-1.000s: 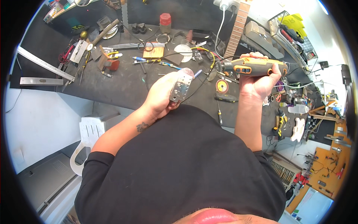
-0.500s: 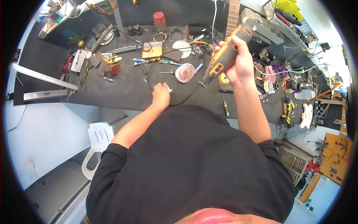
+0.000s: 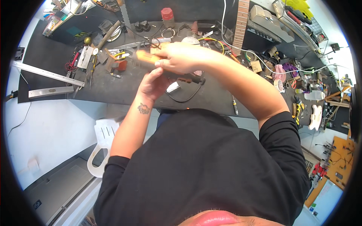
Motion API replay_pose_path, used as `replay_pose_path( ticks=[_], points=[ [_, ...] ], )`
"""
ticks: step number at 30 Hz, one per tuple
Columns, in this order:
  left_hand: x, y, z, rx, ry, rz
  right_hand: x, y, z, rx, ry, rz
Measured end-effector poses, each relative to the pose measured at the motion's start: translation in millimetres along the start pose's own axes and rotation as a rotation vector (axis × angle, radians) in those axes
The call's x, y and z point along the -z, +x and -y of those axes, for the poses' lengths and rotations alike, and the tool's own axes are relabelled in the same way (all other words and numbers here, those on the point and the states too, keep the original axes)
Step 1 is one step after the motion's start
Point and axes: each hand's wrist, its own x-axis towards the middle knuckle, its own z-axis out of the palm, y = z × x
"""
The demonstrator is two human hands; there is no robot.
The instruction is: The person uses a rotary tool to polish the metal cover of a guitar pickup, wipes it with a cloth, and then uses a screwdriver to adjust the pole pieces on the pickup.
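Note:
The orange-and-black rotary tool (image 3: 147, 56), blurred by motion, is held sideways over the bench in both hands. My right hand (image 3: 181, 58) reaches across from the right and grips it from above. Below and left of that, my left hand (image 3: 154, 84) has its fingers curled up against the tool's underside; part of its grip is hidden. Just beside my left hand, a small pale flat piece (image 3: 173, 86) lies on the dark bench, with a black cable (image 3: 181, 101) looping past it.
The dark bench (image 3: 113, 90) holds rulers (image 3: 49, 73), a red-lidded jar (image 3: 167, 17), screwdrivers (image 3: 234, 105) and many small tools. A guitar neck (image 3: 241, 26) stands at the back, cluttered shelves and boxes at right. A white plastic chair (image 3: 100, 147) is below left.
The rotary tool has moved from upright at my right to sideways at the centre. My left hand has left the metal plate and risen to the tool.

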Motion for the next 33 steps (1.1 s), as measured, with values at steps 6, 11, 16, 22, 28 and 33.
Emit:
replay_pose_path(
  ticks=[6,11,16,22,28,33],
  points=[
    [-6.0,-30.2,-22.7,-0.171,-0.159,-0.04,9.4,-42.8,-130.2,-0.258,0.352,0.029],
    [-21.6,-37.9,-41.7,-0.336,-0.199,0.054,-182.4,-36.2,-147.8,-0.008,-0.007,0.017],
    [-56.2,-45.2,-52.4,-0.378,-0.172,0.093,-234.7,7.6,-106.1,0.063,-0.29,0.074],
    [-59.4,-45.0,-50.0,-0.367,-0.198,0.169,-240.5,-8.1,-141.5,0.033,-0.04,0.072],
    [-82.9,-43.6,-32.0,-0.414,-0.133,-0.03,-109.9,-94.0,-69.6,-0.411,1.923,-0.245],
    [-110.3,-29.0,-24.4,-0.398,0.064,-0.071,-48.1,-136.4,-45.0,-0.126,2.052,-0.391]
  ],
)
